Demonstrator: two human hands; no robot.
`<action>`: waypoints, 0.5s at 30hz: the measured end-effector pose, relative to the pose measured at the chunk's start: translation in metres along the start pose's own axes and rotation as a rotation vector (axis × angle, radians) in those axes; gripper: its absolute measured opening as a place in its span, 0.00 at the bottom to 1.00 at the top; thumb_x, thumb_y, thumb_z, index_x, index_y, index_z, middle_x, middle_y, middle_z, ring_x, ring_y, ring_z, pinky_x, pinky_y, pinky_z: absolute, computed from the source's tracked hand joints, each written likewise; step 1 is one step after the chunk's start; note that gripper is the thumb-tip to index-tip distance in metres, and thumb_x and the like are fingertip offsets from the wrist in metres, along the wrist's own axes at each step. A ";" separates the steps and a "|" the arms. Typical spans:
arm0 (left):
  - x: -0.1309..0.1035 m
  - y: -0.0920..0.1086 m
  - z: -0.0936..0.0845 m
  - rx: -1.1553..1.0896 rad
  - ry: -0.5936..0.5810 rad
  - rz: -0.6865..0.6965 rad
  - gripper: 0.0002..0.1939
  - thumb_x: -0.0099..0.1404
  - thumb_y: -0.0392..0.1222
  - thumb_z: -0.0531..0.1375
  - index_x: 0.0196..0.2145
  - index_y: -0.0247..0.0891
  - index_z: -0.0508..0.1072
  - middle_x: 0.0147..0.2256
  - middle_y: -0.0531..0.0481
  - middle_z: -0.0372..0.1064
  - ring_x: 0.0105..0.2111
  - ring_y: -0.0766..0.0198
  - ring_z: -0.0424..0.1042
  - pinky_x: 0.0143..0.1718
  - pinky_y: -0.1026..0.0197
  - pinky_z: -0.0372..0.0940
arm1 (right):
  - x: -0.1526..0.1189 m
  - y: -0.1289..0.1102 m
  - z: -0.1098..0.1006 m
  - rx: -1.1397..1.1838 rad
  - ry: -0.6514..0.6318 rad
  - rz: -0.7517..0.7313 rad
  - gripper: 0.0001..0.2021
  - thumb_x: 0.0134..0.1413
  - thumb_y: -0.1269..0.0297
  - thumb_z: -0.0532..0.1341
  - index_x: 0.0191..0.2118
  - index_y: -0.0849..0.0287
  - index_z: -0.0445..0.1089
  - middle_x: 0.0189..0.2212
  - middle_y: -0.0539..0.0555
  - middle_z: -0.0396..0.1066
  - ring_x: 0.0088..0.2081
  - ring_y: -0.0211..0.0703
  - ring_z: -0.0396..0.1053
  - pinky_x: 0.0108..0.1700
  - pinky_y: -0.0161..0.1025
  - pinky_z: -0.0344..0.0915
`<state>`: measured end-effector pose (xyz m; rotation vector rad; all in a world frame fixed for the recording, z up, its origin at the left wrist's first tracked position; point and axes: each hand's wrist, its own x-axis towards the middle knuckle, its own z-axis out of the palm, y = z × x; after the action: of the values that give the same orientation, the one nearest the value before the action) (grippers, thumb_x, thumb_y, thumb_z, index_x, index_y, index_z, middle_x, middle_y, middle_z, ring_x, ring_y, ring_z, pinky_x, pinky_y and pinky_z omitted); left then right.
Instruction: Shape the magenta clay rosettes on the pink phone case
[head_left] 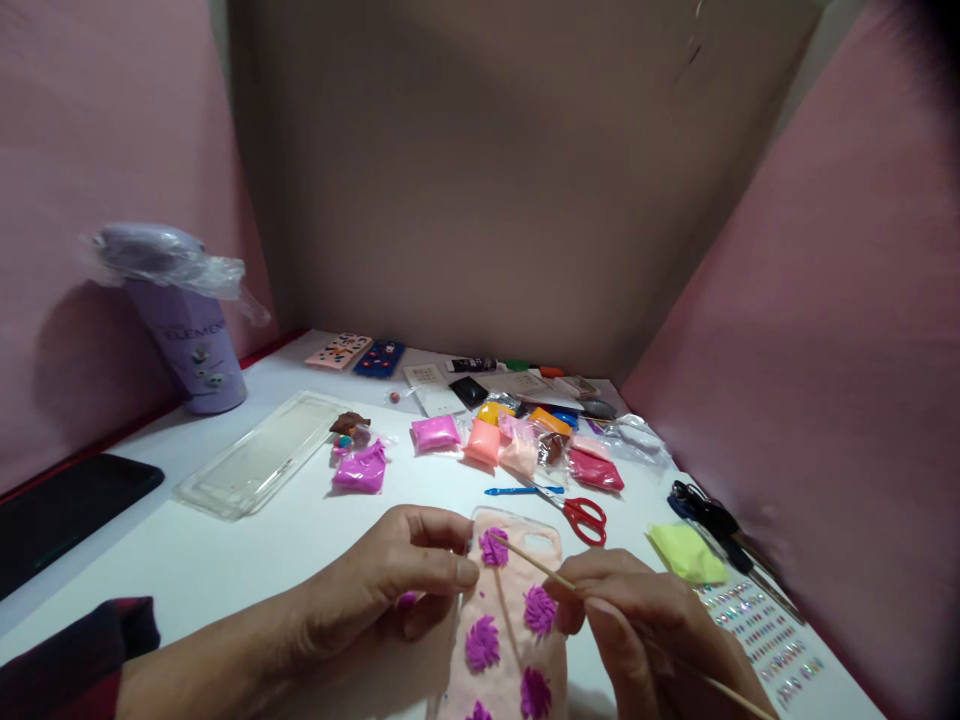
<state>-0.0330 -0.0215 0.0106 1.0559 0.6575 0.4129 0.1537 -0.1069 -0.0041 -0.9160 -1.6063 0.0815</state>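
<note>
From my remote post, through the head camera: the right hand [649, 615] is closed around a thin, pale wooden stick [536, 566], whose tip meets the topmost ruffled purple clay flower [493, 547] on a rectangular phone case spread with peach clay [507, 662]. The case lies in front of me, between the hands, the stick crossing above its upper part. The left hand [397, 572] has thumb and index finger at the case's upper left edge; whether they pinch it, I cannot tell. Just beyond lie red-handled metal scissors [585, 520] and a slim blue tool [517, 491]; to the right, a yellow-green folded sheet [686, 554]; far left, a lilac tumbler [191, 340].
</note>
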 end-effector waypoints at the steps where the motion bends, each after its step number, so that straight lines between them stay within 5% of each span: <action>1: 0.000 0.000 0.000 0.002 -0.001 -0.001 0.04 0.55 0.37 0.61 0.29 0.33 0.71 0.17 0.56 0.55 0.15 0.75 0.47 0.17 0.65 0.36 | 0.000 0.000 -0.001 -0.007 -0.015 -0.008 0.10 0.53 0.80 0.56 0.37 0.59 0.68 0.29 0.54 0.73 0.33 0.42 0.74 0.33 0.39 0.73; 15: -0.001 0.001 0.002 -0.007 0.005 -0.015 0.04 0.55 0.37 0.61 0.29 0.34 0.70 0.18 0.56 0.55 0.15 0.75 0.48 0.18 0.65 0.37 | 0.000 0.002 -0.005 0.017 -0.080 -0.053 0.13 0.51 0.83 0.55 0.39 0.60 0.67 0.30 0.54 0.73 0.33 0.42 0.74 0.33 0.39 0.73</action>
<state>-0.0323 -0.0228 0.0118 1.0427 0.6675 0.4050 0.1588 -0.1076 -0.0032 -0.8656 -1.7003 0.0957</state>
